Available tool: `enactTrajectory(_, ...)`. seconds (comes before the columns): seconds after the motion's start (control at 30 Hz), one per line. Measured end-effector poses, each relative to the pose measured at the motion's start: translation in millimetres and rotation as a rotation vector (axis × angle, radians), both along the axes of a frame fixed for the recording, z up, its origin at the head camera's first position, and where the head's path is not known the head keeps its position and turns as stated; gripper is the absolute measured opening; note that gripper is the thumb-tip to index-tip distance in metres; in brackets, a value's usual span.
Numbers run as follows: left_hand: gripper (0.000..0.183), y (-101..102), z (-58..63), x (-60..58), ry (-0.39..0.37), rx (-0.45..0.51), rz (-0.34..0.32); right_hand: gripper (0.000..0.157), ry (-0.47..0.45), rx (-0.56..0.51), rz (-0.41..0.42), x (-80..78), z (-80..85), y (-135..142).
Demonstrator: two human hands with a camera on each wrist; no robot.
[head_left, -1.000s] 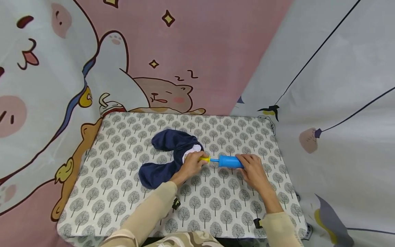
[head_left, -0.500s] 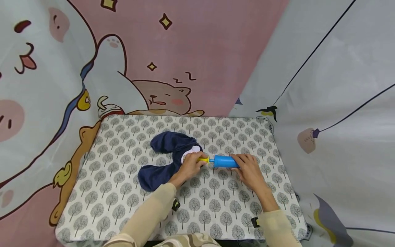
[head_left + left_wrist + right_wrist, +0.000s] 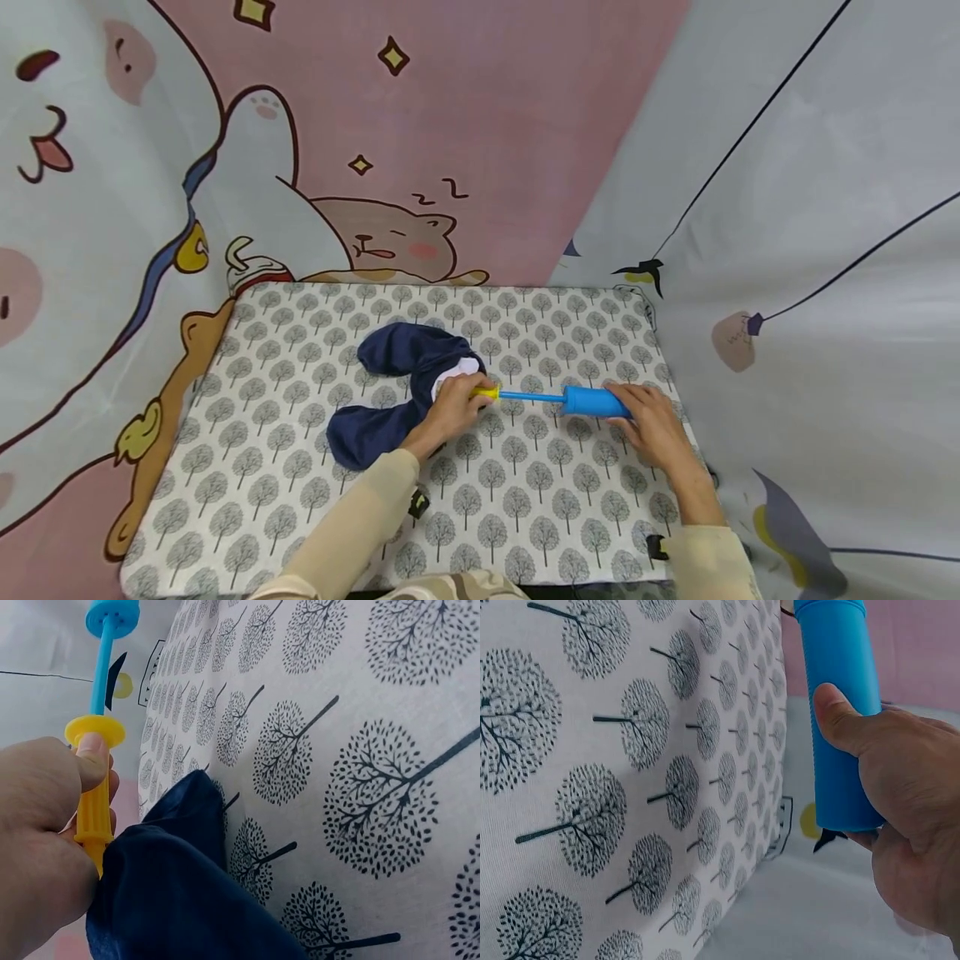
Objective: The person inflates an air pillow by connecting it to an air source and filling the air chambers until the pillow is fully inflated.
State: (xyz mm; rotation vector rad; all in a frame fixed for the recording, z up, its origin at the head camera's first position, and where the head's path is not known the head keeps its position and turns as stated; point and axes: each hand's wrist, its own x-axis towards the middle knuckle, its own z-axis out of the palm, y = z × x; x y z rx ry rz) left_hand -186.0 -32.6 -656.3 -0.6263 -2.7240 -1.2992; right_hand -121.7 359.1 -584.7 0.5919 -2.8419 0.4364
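A hand air pump runs across the table, with a blue barrel (image 3: 596, 402), a thin blue rod (image 3: 532, 397) and a yellow end piece (image 3: 94, 802). My left hand (image 3: 456, 404) grips the yellow piece, thumb up against its flange. Its tip meets the navy U-shaped pillow (image 3: 405, 350), where the left hand hides the joint. A white patch (image 3: 467, 367) shows on the pillow's curved part beside that hand. My right hand (image 3: 654, 423) holds the barrel near its far end, thumb along its side in the right wrist view. A long stretch of rod shows between the barrel and the yellow flange.
The table (image 3: 247, 508) wears a white cloth printed with grey trees. Behind it hangs a pink cartoon backdrop (image 3: 517, 150), and a pale grey sheet (image 3: 825, 250) covers the right side.
My right hand first pushes the barrel slightly left toward the yellow piece, then draws it well to the right, baring more rod. My left hand keeps its grip at the pillow.
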Motion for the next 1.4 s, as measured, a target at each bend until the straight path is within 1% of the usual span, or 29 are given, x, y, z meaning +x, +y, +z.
enactTrajectory(0.07, 0.016, -2, 3.1, 2.4, 0.001, 0.022, -0.008, 0.069, 0.004, -0.01, -0.006, 0.9, -0.5, 1)
enactTrajectory(0.13, 0.016, -3, 1.5, 1.9, 0.018, 0.028, -0.017, 0.068, 0.013, -0.012, 0.0, 0.4, -1.1, -1)
enactTrajectory(0.23, 0.015, -2, -0.9, 0.7, 0.03, 0.016, -0.011, 0.065, 0.032, -0.008, 0.028, -1.7, -2.4, -11)
enactTrajectory(0.3, 0.015, -1, -4.9, -0.3, 0.03, 0.0, 0.005, 0.064, 0.038, 0.003, 0.047, -3.4, -3.4, -21)
enactTrajectory(0.4, 0.014, 0, -6.1, 1.7, 0.016, 0.006, 0.022, 0.062, 0.046, 0.014, 0.06, -5.6, -4.5, -38)
enactTrajectory(0.57, 0.014, 2, -2.3, 6.0, 0.035, 0.04, 0.031, 0.063, 0.056, 0.037, 0.075, -10.6, -4.2, -68)
enactTrajectory(0.67, 0.014, 2, -3.4, 7.5, 0.042, 0.023, 0.051, 0.064, 0.053, 0.04, 0.084, -12.8, -6.3, -87)
enactTrajectory(0.73, 0.014, 3, -4.9, 7.3, 0.042, 0.009, 0.055, 0.064, 0.054, 0.043, 0.085, -13.7, -7.6, -98)
enactTrajectory(0.8, 0.014, 3, -6.6, 6.3, 0.039, 0.018, 0.054, 0.063, 0.057, 0.049, 0.08, -14.5, -8.5, -105)
enactTrajectory(0.87, 0.015, 2, -1.0, 6.9, 0.033, 0.044, 0.033, 0.063, 0.054, 0.049, 0.076, -15.3, -7.9, -110)
enactTrajectory(0.97, 0.015, -2, 3.8, 5.2, 0.023, 0.076, 0.01, 0.061, 0.051, 0.041, 0.071, -16.4, -5.2, -109)
enactTrajectory(1.0, 0.015, -4, 6.1, 4.8, 0.014, 0.084, 0.002, 0.062, 0.042, 0.031, 0.072, -17.1, -3.6, -106)
enactTrajectory(1.03, 0.016, -5, 12.4, 5.6, 0.006, 0.083, -0.01, 0.062, 0.04, 0.025, 0.074, -17.4, -2.7, -102)
enactTrajectory(1.07, 0.016, -6, 12.7, 4.8, 0.001, 0.076, -0.012, 0.062, 0.036, 0.017, 0.077, -17.6, -2.2, -97)
enactTrajectory(1.17, 0.015, -6, 9.0, 3.1, -0.006, 0.067, -0.004, 0.063, 0.028, 0.004, 0.081, -16.4, -2.6, -78)
enactTrajectory(1.23, 0.015, -5, 8.9, 3.2, -0.01, 0.05, 0.002, 0.062, 0.021, -0.011, 0.078, -14.2, -3.3, -65)
enactTrajectory(1.27, 0.016, -4, 3.8, 1.9, -0.001, 0.042, 0.01, 0.062, 0.02, -0.018, 0.074, -13.0, -3.2, -59)
enactTrajectory(1.4, 0.017, -4, -1.3, -0.9, 0.018, 0.008, 0.015, 0.061, 0.032, -0.036, 0.05, -8.8, -1.7, -37)
